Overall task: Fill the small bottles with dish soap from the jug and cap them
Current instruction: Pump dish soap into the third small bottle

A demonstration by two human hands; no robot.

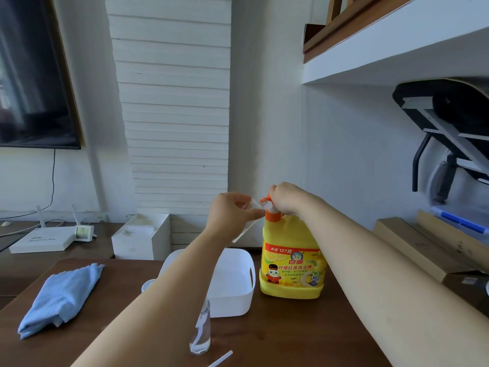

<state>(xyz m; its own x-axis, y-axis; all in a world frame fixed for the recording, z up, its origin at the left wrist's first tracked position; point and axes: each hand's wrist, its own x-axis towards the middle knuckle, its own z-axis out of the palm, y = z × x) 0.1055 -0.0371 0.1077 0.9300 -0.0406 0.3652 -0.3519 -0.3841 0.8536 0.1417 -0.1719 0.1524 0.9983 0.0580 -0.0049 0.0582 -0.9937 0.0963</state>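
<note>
Not much to report on the person, honestly. You only get two arms coming in from the bottom edge, both bare all the way up, no sleeve showing on either one. Left hand (232, 213) and right hand (288, 198) are bare too, no gloves. Can't spot a watch, ring or bracelet on either wrist or any finger.

Your crossed forearms closed off the table's middle: the left hand (232, 211) held a clear bottle (248, 221) against the jug (291, 260), whose pump the right hand (287, 198) covered. At the jug's nine o'clock, the white basket (238, 295) sat just beside it. An upright clear bottle (201, 332) stood at six o'clock of the basket. Bare wood (291, 335) lay open at six o'clock of the jug, and between the basket and the blue cloth (60, 300).
</note>
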